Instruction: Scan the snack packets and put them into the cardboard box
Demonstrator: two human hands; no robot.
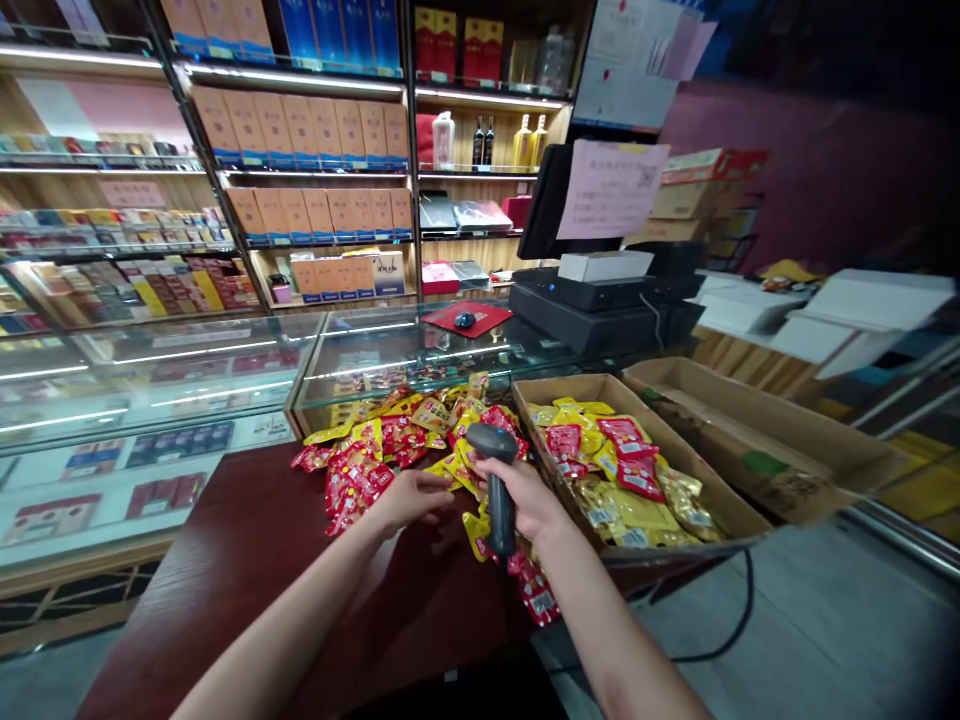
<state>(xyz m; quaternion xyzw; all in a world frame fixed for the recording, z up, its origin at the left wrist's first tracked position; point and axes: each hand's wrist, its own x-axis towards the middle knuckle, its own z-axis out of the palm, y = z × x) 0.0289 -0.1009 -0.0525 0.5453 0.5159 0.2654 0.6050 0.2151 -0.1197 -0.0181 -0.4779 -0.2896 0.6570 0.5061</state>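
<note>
Nearest, low on the dark red tabletop (247, 560), a red snack packet (538, 592) lies at its near edge, beside the right wrist. The right hand (525, 497) holds a barcode scanner (501, 515), fingers wrapped around the handle; the scanner's long axis runs from near to far, its wide head at the far end, beyond the grip. The left hand (412, 500) is to the left of the scanner and apart from it, its fingers loosely spread and slightly curled, with nothing visible in them. Just beyond these fingers, the heap of red and yellow snack packets (360, 470) spreads leftward and behind the scanner, whose head partly hides it. To the right, a cardboard box (690, 452) holds more packets, its near-left wall beside the right forearm and hand; a second cardboard box (825, 460) stands next to it. Farther on, the glass display counter (397, 345) backs the heap, carrying a computer mouse (465, 320) and a monitor (541, 205), before lit shelves of boxed goods (322, 130).
</note>
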